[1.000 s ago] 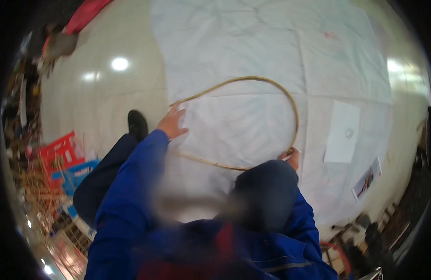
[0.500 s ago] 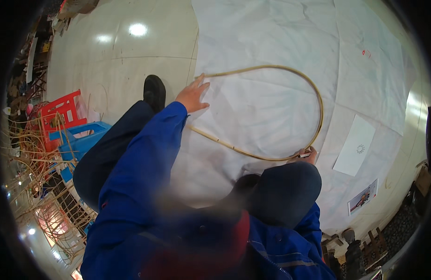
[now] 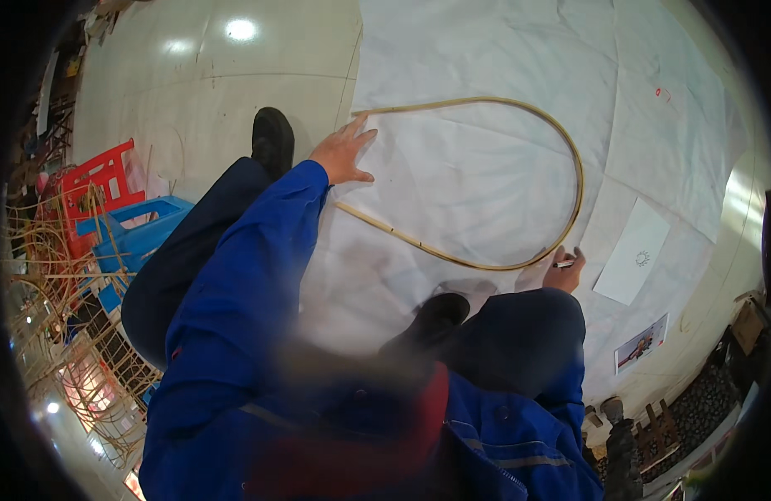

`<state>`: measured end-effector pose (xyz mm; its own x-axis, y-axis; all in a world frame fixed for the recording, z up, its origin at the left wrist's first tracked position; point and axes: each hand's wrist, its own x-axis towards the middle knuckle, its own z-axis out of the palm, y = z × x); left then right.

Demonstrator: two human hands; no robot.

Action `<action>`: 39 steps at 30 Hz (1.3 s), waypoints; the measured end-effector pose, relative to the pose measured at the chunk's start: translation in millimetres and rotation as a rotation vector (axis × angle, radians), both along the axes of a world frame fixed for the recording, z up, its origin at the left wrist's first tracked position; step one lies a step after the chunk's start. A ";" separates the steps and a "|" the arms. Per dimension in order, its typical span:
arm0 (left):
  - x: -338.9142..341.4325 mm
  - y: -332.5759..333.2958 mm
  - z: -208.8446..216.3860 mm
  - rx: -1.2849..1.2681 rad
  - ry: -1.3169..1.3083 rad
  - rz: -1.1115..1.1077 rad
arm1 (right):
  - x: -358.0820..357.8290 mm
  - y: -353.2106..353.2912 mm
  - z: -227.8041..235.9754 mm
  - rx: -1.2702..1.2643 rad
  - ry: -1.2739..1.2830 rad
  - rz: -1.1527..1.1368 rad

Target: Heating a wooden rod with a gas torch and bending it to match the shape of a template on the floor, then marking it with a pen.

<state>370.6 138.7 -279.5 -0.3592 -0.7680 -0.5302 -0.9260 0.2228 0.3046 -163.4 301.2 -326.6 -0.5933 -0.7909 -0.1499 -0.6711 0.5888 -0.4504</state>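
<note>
A long tan strip, looking like bamboo (image 3: pixel 579 179), lies bent into a U on a white sheet (image 3: pixel 477 184), its curve to the right and both ends to the left. Dark marks show on its near side. My left hand (image 3: pixel 342 154) is spread on the sheet, fingertips at the strip's far end and thumb pointing right; the near end lies just below the hand. Just outside the curve, at the lower right, my right hand (image 3: pixel 567 271) is closed around a pen (image 3: pixel 562 265) with a dark tip. This hand is partly hidden behind my knee.
Right of the strip lie a white paper with a small drawing (image 3: pixel 632 250) and a printed picture (image 3: pixel 642 344). A blue plastic stool (image 3: pixel 139 234), a red one (image 3: pixel 101 179) and a woven frame of thin strips (image 3: pixel 93 334) stand at left. My shoes rest beside and on the sheet.
My right hand with the pen has moved right, off the strip's curve. The left hand stays at the far end. The whole view has shifted slightly.
</note>
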 end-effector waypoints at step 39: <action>-26.1 -5.5 -20.2 -0.242 0.054 0.022 | -17.6 -47.5 -14.7 0.003 0.139 0.153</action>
<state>344.5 133.2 -299.7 -0.3636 -0.8782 -0.3108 -0.9154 0.2751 0.2937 -181.0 253.6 -341.3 -0.4810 -0.8732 -0.0780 -0.8085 0.4762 -0.3457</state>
